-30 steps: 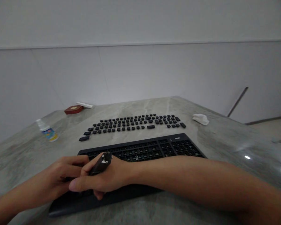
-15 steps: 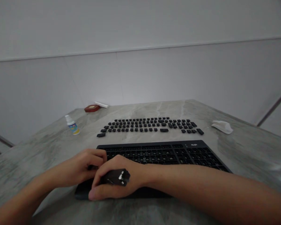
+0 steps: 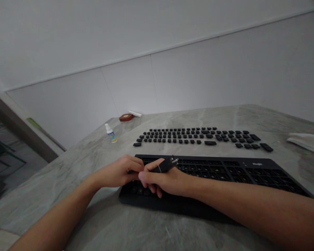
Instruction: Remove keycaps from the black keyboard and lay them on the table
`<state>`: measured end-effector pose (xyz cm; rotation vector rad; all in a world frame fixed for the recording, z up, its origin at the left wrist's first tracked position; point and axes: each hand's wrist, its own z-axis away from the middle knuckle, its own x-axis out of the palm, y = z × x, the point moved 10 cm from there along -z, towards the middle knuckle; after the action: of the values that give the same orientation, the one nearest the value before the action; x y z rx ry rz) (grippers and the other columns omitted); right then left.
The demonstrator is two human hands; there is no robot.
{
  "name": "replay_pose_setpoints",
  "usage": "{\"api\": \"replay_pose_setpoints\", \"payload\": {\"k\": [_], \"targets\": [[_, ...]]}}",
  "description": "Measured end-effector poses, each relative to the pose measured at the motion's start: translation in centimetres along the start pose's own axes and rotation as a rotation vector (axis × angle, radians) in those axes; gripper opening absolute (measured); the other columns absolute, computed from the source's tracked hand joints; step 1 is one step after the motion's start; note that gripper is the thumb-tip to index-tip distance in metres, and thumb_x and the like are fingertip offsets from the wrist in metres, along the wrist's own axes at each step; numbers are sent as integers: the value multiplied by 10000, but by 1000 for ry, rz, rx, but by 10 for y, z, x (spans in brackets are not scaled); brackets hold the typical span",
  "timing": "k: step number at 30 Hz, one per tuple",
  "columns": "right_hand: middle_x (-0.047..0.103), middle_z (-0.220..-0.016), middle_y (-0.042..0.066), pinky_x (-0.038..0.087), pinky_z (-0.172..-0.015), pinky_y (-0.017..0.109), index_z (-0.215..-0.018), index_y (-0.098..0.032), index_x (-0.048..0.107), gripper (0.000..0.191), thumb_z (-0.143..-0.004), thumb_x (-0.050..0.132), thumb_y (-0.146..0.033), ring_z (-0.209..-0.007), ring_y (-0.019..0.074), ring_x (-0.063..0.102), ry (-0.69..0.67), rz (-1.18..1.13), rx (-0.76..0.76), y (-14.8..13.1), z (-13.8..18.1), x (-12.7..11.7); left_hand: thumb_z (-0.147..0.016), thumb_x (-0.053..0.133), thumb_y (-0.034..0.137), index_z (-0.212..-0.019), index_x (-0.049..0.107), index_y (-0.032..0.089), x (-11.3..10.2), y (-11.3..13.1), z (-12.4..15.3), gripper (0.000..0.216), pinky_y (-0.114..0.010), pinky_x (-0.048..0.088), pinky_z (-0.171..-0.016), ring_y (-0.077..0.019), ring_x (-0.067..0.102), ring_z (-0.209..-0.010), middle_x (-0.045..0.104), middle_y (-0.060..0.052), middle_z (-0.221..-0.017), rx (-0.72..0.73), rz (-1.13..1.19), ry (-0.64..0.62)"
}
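A black keyboard (image 3: 240,164) lies on the table, most of its key positions bare of caps. My right hand (image 3: 170,179) is closed around a dark slim tool (image 3: 163,165) with small metal prongs at its upper end. The tool's lower end is hidden behind my fingers, over the keyboard's left part. My left hand (image 3: 122,171) rests at the keyboard's left end with its fingers bent together beside the right hand's fingertips. What those fingers grip, if anything, is hidden. Beyond the keyboard, loose black keycaps (image 3: 183,136) lie in rows.
A small white spray bottle (image 3: 111,134) with a colourful label stands to the left. Farther back are a reddish-brown case (image 3: 126,117) and a white flat bar (image 3: 135,113). Crumpled white tissue (image 3: 307,142) lies at right. A wall (image 3: 188,76) borders the table's far side.
The view has turned to the left, so the table's things appear farther right. My right hand has rotated, and the tool's pronged end now points up and to the right.
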<state>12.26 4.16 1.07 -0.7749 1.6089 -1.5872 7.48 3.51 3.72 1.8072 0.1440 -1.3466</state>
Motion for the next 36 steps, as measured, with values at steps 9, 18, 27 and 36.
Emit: {"api": "replay_pose_setpoints", "payload": {"k": [9, 18, 27, 36], "targets": [[584, -661, -2, 410, -379, 145, -737, -120, 662, 315, -941, 498, -294, -462, 59, 501, -24, -33, -109, -5, 3, 4, -879, 605, 96, -802, 627, 136, -9, -11, 2, 89, -179, 406, -588, -95, 552, -621, 626, 23, -679, -98, -63, 98], [486, -482, -60, 353, -438, 171, -612, -156, 590, 260, -869, 601, -195, -449, 63, 457, 28, 211, -188, -11, 5, 4, -925, 639, 257, -869, 700, 145, -2, 4, 5, 139, -216, 464, -668, -125, 606, -739, 675, -52, -871, 34, -25, -8], [492, -491, -43, 313, -448, 199, -565, -158, 549, 314, -876, 561, -198, -461, 73, 439, 139, 249, -234, -15, 7, 0, -948, 606, 239, -789, 730, 148, 0, 9, 3, 221, -214, 460, -672, -119, 603, -733, 653, -57, -876, 68, -25, -6], [475, -491, -41, 289, -451, 209, -547, -157, 534, 330, -877, 519, -177, -472, 76, 415, 149, 292, -254, -16, 7, 0, -952, 605, 272, -747, 739, 148, -1, 11, 3, 274, -215, 456, -644, -112, 586, -691, 635, -45, -820, 72, -92, 12]]}}
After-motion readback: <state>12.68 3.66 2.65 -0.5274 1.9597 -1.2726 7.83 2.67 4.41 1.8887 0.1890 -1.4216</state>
